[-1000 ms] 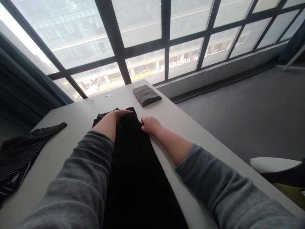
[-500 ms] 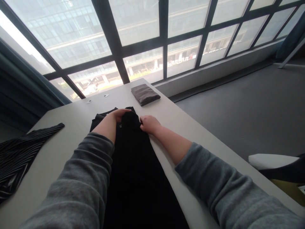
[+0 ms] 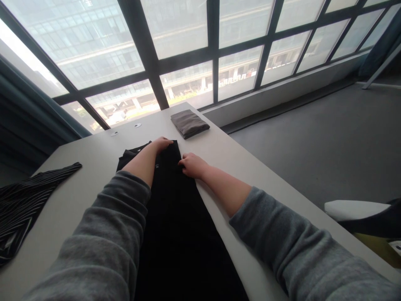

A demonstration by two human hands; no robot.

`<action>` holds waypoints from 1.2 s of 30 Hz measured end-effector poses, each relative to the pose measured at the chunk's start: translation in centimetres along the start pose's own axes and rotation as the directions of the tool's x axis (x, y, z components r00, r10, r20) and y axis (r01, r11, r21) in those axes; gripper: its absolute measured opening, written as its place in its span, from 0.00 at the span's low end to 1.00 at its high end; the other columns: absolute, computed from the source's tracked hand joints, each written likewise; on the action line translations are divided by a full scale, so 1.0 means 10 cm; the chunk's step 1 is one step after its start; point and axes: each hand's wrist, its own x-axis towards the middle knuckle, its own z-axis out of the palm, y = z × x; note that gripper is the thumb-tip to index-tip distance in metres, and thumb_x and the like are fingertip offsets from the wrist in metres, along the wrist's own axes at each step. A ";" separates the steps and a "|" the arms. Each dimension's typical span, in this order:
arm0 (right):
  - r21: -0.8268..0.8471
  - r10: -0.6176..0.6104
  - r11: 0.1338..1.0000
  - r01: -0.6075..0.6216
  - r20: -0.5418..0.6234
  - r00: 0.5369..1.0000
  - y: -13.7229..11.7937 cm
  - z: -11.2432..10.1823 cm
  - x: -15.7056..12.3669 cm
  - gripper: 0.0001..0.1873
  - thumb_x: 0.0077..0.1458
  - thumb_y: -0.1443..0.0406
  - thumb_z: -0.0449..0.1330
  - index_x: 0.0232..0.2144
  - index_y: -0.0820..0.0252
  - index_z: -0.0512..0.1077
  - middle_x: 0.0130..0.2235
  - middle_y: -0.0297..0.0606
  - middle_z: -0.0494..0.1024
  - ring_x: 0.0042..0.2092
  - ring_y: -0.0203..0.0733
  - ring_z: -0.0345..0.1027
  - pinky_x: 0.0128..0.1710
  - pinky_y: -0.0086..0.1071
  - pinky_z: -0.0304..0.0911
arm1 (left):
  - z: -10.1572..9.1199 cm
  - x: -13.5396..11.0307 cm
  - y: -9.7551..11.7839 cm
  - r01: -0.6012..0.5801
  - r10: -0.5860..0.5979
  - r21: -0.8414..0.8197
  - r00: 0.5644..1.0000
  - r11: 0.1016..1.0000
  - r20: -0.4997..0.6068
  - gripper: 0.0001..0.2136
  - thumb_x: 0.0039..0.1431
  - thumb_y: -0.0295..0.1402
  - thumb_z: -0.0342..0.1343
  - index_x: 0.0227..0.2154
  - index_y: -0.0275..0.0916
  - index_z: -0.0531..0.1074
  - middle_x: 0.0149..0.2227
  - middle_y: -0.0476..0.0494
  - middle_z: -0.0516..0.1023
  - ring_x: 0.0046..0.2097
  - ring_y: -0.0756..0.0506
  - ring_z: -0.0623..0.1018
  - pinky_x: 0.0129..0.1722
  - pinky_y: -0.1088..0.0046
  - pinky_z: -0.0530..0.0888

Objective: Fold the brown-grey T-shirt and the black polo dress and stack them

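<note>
A long black garment [image 3: 181, 217] lies lengthwise on the white table, with a small pale mark near its far end. My left hand [image 3: 161, 144] is at the far edge of this cloth, its fingers closed on it. The right edge, a little nearer to me, is pinched between the thumb and fingers of my right hand [image 3: 193, 164]. Part of the cloth at the far left lies in loose layers, partly hidden behind my left forearm.
A folded grey-brown cloth [image 3: 189, 123] rests by the far right edge of the white table [image 3: 232, 167]. On the left lies a black garment with white stripes [image 3: 37, 194]. Windows [image 3: 184, 79] stand beyond the table, and a white object [image 3: 355, 210] is at the lower right.
The raised, bunched flap at the garment's far end now lies flatter, and its far right corner shows. My right hand has shifted slightly left and nearer; my left hand has moved slightly along the far edge.
</note>
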 end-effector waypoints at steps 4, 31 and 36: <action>0.001 0.003 1.000 -0.003 -0.003 1.000 0.03 0.02 0.01 0.22 0.62 0.67 0.60 0.57 0.54 0.79 0.52 0.44 0.78 0.56 0.51 0.70 0.58 0.36 0.66 | 0.13 0.09 0.01 -0.033 0.042 0.109 0.996 0.993 -0.077 0.22 0.50 0.44 0.72 0.45 0.38 0.75 0.44 0.37 0.83 0.51 0.34 0.80 0.49 0.64 0.75; 0.026 0.042 0.999 -0.040 -0.078 0.996 0.03 -0.02 0.02 0.12 0.58 0.72 0.61 0.43 0.60 0.78 0.47 0.43 0.81 0.49 0.46 0.75 0.48 0.32 0.66 | 0.46 -0.21 -0.30 -0.344 0.297 0.538 0.939 0.770 0.175 0.28 0.76 0.43 0.36 0.75 0.47 0.55 0.78 0.45 0.49 0.78 0.38 0.51 0.73 0.48 0.56; -0.001 0.064 0.998 -0.064 0.016 0.998 0.04 -0.10 0.00 0.10 0.56 0.72 0.62 0.40 0.62 0.81 0.46 0.45 0.81 0.48 0.47 0.75 0.47 0.31 0.64 | 0.49 -0.10 -0.27 -0.298 0.255 0.528 0.955 0.795 0.155 0.28 0.76 0.42 0.36 0.75 0.48 0.54 0.78 0.46 0.49 0.78 0.36 0.51 0.73 0.45 0.55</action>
